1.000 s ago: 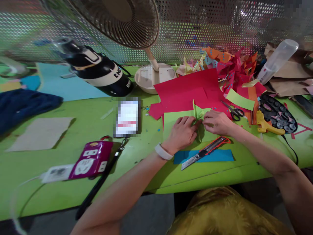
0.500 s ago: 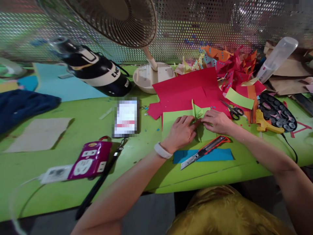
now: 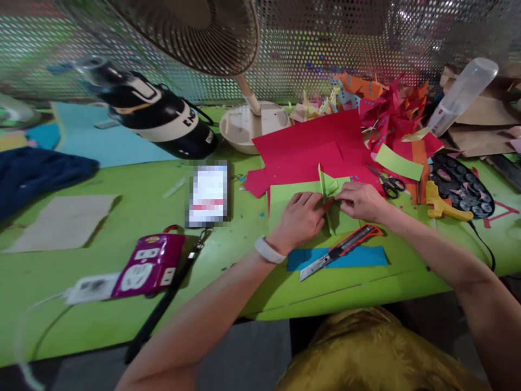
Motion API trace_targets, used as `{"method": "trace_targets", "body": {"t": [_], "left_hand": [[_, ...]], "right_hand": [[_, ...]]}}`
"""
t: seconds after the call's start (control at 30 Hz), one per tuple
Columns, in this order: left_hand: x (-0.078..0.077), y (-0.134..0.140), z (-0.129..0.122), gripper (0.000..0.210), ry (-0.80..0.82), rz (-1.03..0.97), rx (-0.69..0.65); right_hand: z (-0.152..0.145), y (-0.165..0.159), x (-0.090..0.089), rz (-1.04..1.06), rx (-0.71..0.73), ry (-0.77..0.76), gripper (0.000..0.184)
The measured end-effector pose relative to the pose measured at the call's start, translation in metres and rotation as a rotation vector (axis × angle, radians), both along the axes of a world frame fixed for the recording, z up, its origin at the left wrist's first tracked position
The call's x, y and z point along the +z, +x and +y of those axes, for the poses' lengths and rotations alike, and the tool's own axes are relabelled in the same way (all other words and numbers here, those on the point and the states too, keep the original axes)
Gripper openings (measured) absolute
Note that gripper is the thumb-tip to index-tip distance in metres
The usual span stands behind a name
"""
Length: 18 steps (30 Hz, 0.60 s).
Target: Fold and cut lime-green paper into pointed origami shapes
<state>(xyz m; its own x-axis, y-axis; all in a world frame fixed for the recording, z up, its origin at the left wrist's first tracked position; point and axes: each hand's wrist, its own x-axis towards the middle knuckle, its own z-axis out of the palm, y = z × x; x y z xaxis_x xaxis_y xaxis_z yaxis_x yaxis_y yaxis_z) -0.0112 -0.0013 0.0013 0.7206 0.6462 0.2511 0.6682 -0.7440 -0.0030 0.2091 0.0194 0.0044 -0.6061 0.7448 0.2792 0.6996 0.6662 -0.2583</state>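
A folded light-green paper piece (image 3: 331, 187) stands over a flat light-green sheet (image 3: 280, 196). My left hand (image 3: 300, 220), with a white band at the wrist, has its fingers curled and closed on the near-left side of the folded paper. From the right, my right hand (image 3: 361, 201) pinches the same folded paper; its fingertips almost meet the left ones. The fingers partly hide the folds. Just below lies a utility knife (image 3: 341, 251), blade out, across a blue paper strip (image 3: 364, 257). Beneath and behind the green sheet is red paper (image 3: 303, 142).
Scissors (image 3: 391, 187), a yellow glue gun (image 3: 443, 205) and a black palette-like tray (image 3: 464, 187) lie to the right. Behind are coloured paper scraps (image 3: 382, 106) and a fan (image 3: 236, 127). Leftward sit a phone (image 3: 208, 194), a bottle (image 3: 163, 117) and a purple power socket (image 3: 150, 266).
The hands stay nearly in place on the folded green paper. My right fingertips have shifted slightly, showing more of its upper fold. The whole view has moved a little.
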Motion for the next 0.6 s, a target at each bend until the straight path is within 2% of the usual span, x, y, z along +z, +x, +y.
{"method": "trace_targets", "body": {"t": [0.17,0.37,0.6], "left_hand": [[0.002,-0.003,-0.001,0.036,0.034,-0.076,-0.052],[0.003,-0.003,-0.002,0.033,0.039,-0.050,-0.076],[0.002,-0.004,0.001,0.033,0.022,-0.049,-0.101]], "right_hand": [[0.000,-0.001,0.001,0.001,-0.003,-0.005,0.024],[-0.002,0.002,0.002,-0.063,0.038,0.023,0.024],[-0.005,0.001,0.010,-0.259,0.063,0.022,0.031]]}}
